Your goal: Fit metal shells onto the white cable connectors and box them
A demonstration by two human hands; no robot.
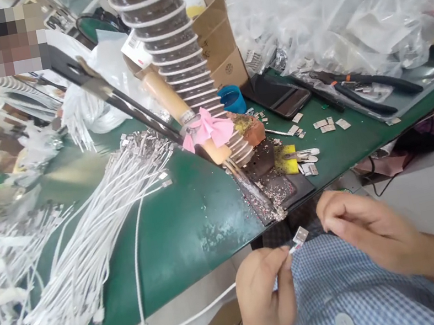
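The worktop [192,211] is deep green, the bundled cables [95,234] white, the held cable [186,322] white with a silver plug [300,235]. The shirt [359,277] is blue and white check, its button [344,323] pale. White rings stripe the dark hose [167,37]; the bow [214,126] is pink, the sponge [286,159] yellow with dark specks, the box [219,36] brown.

Left hand [260,289] pinches; right hand [374,233] hovers near it, fingers [330,208] curled.

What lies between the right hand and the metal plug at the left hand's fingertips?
Nothing visible: in the head view, the stretch between the right hand and the metal plug is bare.
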